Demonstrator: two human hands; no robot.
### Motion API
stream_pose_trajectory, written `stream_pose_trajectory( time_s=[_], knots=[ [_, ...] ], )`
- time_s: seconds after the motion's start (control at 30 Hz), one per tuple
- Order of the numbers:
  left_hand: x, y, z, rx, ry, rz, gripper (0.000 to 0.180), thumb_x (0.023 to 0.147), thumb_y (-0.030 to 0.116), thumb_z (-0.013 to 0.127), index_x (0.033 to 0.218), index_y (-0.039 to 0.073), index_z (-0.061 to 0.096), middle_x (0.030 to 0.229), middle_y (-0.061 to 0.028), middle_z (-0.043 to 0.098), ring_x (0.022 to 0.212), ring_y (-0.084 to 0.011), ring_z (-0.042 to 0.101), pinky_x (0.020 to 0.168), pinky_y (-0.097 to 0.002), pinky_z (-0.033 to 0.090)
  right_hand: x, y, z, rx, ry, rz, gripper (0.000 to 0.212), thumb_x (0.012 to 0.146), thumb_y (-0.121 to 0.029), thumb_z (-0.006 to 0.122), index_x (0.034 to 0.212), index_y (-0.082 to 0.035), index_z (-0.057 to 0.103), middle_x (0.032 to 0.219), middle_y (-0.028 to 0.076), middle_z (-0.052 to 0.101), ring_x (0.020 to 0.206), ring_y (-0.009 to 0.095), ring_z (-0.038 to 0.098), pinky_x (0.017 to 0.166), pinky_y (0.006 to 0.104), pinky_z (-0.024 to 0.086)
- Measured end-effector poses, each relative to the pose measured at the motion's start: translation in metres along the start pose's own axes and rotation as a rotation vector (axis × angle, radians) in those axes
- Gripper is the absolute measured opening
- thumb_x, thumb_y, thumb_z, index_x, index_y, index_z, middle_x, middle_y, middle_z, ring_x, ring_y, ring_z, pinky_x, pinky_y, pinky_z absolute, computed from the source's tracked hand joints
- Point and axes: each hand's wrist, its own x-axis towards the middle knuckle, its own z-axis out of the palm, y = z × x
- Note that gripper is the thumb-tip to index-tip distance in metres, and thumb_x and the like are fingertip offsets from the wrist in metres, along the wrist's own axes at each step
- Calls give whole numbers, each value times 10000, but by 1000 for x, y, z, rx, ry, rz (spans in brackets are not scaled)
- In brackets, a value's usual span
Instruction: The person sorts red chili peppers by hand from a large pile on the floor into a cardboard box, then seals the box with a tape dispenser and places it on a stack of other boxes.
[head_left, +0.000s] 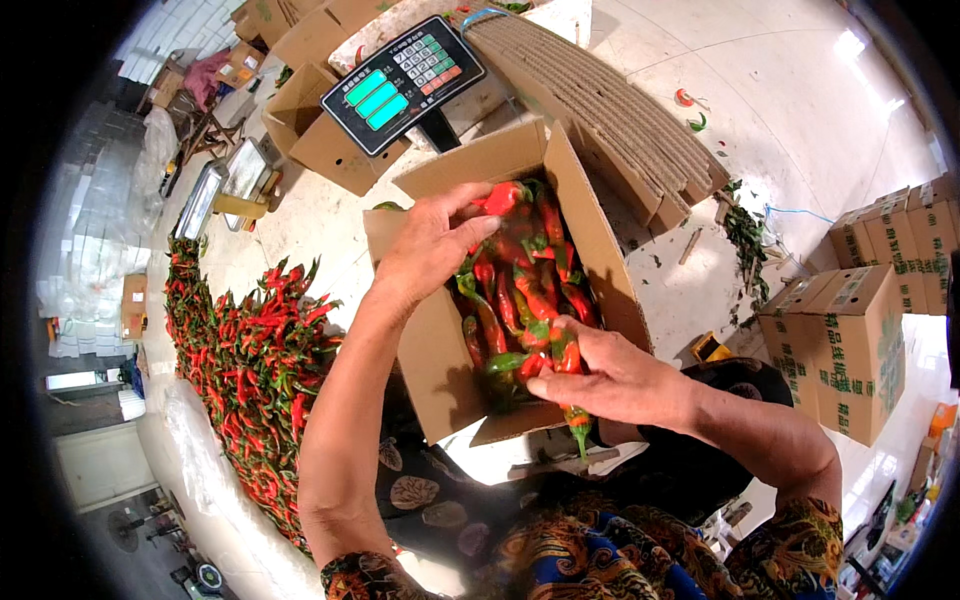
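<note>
An open cardboard box [612,290] stands in front of me, with many red and green chili peppers [515,285] lying lengthwise in it. At its far left corner, the thumb and fingers of my left hand [435,240] are closed around the end of a red pepper [503,198]. My right hand [620,378] is over the near right part of the box. Its thumb and fingers grip a long red-green pepper [568,360], whose green stem points toward me. The palms hide part of what each hand holds.
A scale's display panel [400,85] rises behind the box. Beside it lie a stack of flattened cardboard [600,105] and an open carton [335,145]. A long heap of peppers [250,390] covers the floor at left. Closed cartons [840,350] stand at right, near scattered leaves [745,240].
</note>
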Motion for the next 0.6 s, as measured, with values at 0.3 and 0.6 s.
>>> stream_pose_trajectory(
  time_s=[0.3, 0.6],
  knots=[
    [4, -27, 3, -178, 224, -190, 275, 877, 143, 657, 1105, -8, 624, 991, -85, 668, 913, -141, 610, 833, -283, 483, -5, 18, 12, -98, -14, -33, 554, 855, -310, 694, 1193, 61, 459, 774, 220, 631, 733, 359, 662, 683, 416, 526],
    [12, -52, 19, 229, 285, -18, 244, 820, 158, 710, 1033, 40, 689, 979, -101, 697, 913, -180, 644, 818, -310, 496, -12, -8, 0, -134, 136, -134, 449, 875, -229, 705, 1152, -34, 410, 821, 132, 641, 689, 230, 626, 642, 350, 520]
  ],
)
